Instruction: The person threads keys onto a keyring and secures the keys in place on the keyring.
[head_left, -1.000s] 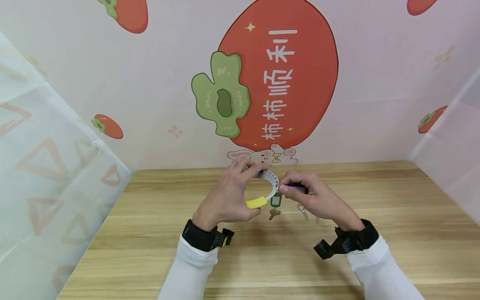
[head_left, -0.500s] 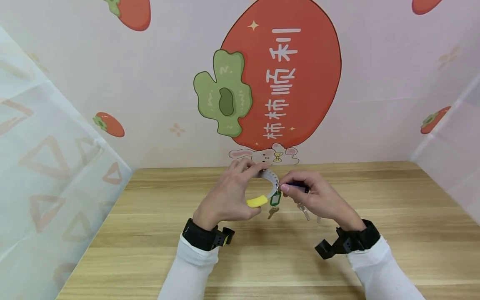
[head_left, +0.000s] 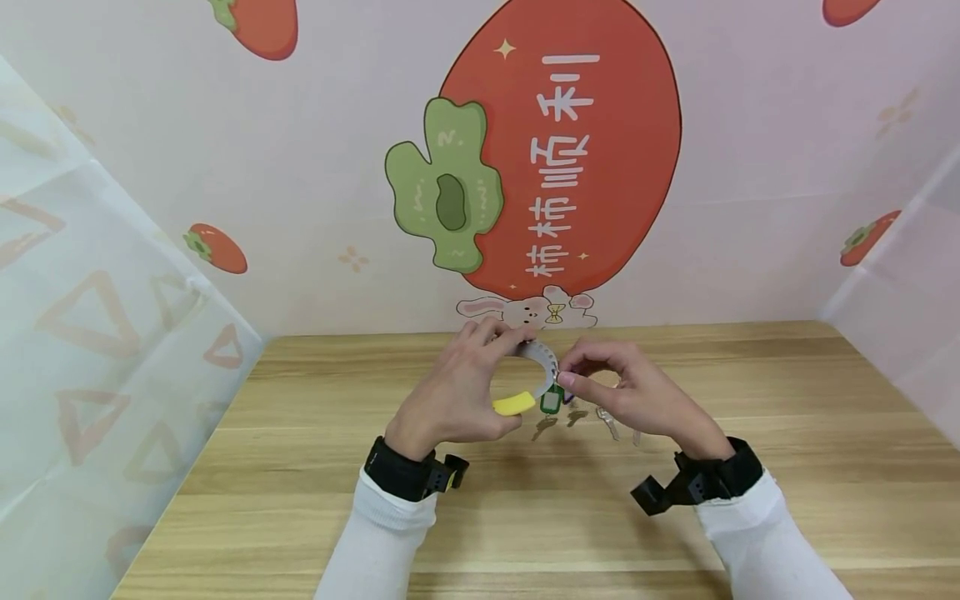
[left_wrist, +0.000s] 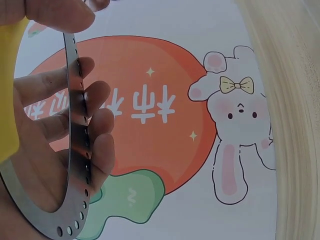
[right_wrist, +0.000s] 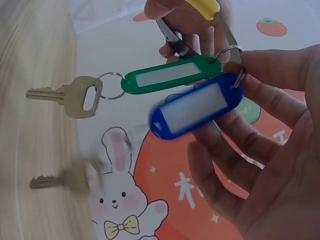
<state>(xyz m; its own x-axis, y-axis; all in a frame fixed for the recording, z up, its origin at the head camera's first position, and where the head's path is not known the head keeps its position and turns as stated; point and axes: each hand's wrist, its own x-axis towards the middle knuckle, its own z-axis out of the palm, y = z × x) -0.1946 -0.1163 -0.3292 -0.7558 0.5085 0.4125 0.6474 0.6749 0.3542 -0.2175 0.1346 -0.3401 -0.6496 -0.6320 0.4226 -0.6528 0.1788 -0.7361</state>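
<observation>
My left hand (head_left: 457, 392) grips a curved metal plate (left_wrist: 77, 130) edged with small holes, by its yellow handle (head_left: 514, 404). At the plate's right side, my right hand (head_left: 637, 387) pinches a small ring between thumb and forefinger. From that ring hangs a blue key tag (right_wrist: 192, 110), partly overlapping a green key tag (right_wrist: 170, 74) whose own ring is at the plate. A brass key (right_wrist: 82, 97) hangs from the green tag's far end; a second, blurred key (right_wrist: 70, 177) is lower, near the blue tag.
Other keys (head_left: 608, 422) show on the wooden table (head_left: 555, 517) beneath my right hand. Behind the table stands a backdrop (head_left: 750, 167) printed with a large red persimmon and a rabbit. A patterned sheet (head_left: 97, 333) borders the left side.
The blue tag, held level in my right fingers before, now hangs down beside the green tag, and its key has come into view. My left hand has stayed nearly still.
</observation>
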